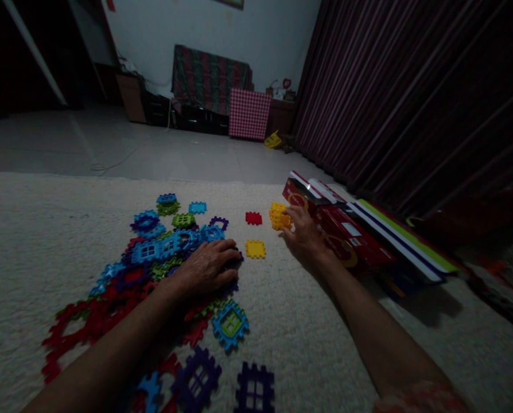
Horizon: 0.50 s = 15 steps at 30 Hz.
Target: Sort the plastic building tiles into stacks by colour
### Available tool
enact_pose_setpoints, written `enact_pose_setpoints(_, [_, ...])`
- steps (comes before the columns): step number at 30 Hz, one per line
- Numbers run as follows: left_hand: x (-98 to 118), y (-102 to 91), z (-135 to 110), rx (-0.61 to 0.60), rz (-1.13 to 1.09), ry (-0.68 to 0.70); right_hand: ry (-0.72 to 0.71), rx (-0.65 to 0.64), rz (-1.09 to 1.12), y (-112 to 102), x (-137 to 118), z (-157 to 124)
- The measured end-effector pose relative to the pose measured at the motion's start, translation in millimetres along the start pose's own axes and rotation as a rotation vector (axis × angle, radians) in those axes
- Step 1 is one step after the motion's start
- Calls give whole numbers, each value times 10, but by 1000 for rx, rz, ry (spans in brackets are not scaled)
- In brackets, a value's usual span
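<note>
In a dim room with a pale wall [274, 40], a tiled floor [187, 155] and a dark curtain [394, 86], a cream rug [291, 327] was seen, with red boxes [351, 238] set at its right, their insides hidden. The left hand [213, 264] was rested, fingers loosely curled, on a heap of toy pieces [119, 304], any grip being impossible to tell. The right hand [302, 232] was held half open at some stacked yellow pieces [277, 217] beside the boxes, whether gripped could not be told.
</note>
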<state>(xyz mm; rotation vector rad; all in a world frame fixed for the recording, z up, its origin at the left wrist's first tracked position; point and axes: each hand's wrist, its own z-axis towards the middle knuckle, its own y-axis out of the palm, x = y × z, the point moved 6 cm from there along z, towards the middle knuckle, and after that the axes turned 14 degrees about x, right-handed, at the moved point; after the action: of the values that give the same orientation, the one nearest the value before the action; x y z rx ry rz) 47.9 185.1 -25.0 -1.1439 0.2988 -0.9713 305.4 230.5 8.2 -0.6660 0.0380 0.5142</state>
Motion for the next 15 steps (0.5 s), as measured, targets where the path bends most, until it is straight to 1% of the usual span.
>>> enact_pose_setpoints(3, [15,-19,0,-1,9,-14,-29,8,-24,97,135,-59])
enact_pose_setpoints(5, [31,-32,3,-4,11,-17,-47,3,-31,121,166,-100])
enact_pose_setpoints(9, [40,-38,12,-14,9,-18,-68,-22,-36,131,139,-120])
enact_pose_setpoints(15, [16,-20,7,-8,24,-19,-64,-40,-27,140,116,-73])
